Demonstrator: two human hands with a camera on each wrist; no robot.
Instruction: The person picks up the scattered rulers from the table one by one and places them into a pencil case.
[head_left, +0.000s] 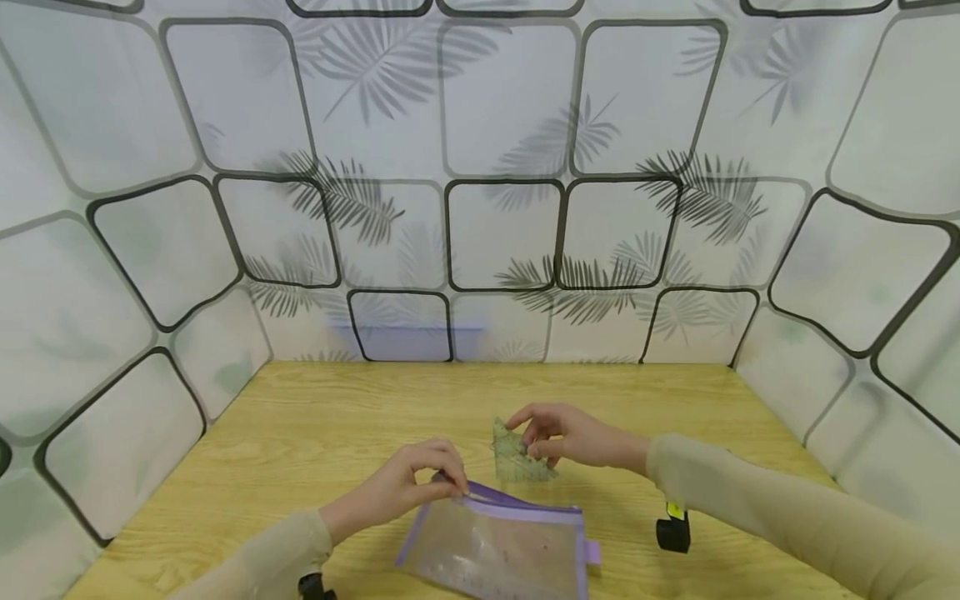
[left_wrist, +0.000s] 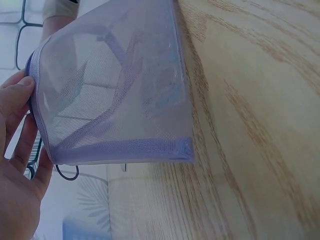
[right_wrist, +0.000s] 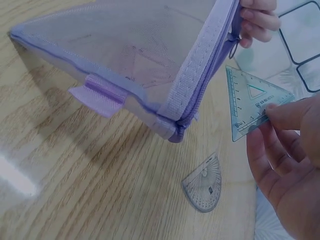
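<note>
My left hand [head_left: 420,479] pinches the zippered top edge of a purple-trimmed mesh zipper pouch [head_left: 498,546], holding it raised off the table. Printed shapes show through its see-through mesh. Between the thumb and fingers of my right hand [right_wrist: 290,155] is a clear bluish-green set square [right_wrist: 255,97], a triangle with a small triangular cut-out. In the head view the set square [head_left: 517,458] appears just beyond the pouch's opening. A clear protractor [right_wrist: 204,185] lies flat on the table beside the pouch in the right wrist view.
The light wood-grain table [head_left: 360,400] runs back to a patterned curtain [head_left: 502,242] with squares and leaf prints, which also encloses both sides. A black wrist device [head_left: 672,533] hangs below the right sleeve [head_left: 735,483].
</note>
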